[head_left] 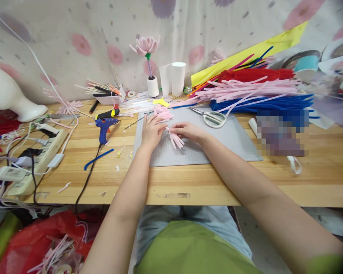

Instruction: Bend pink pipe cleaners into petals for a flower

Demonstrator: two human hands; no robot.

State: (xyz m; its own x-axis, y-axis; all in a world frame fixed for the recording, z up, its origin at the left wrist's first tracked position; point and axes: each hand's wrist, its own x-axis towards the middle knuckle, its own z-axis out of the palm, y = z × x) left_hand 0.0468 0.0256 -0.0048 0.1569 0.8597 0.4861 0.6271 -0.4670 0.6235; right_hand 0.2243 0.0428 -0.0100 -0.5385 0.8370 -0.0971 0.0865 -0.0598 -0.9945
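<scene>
Over the grey cutting mat (pixel 231 146), a small bunch of short pink pipe cleaners (pixel 176 140) is held between my two hands, its loose ends fanned downward. My left hand (pixel 153 131) is closed at the upper left end of the bunch, thumb and fingertip together there. From the other side my right hand (pixel 190 131) pinches the bunch near its gathered top; some of its fingertips are hidden. Just beyond my left hand lie more short pink pipe cleaner pieces (pixel 163 113). Scissors (pixel 214 118) with pale green handles rest on the mat's far part.
A blue glue gun (pixel 105 127) with a trailing cord stands left of the mat. Farther left is a power strip (pixel 41 163) with tangled cables. Behind the mat stand a pink pipe cleaner flower (pixel 146 46) and piles of pink (pixel 246 89), red and blue pipe cleaners.
</scene>
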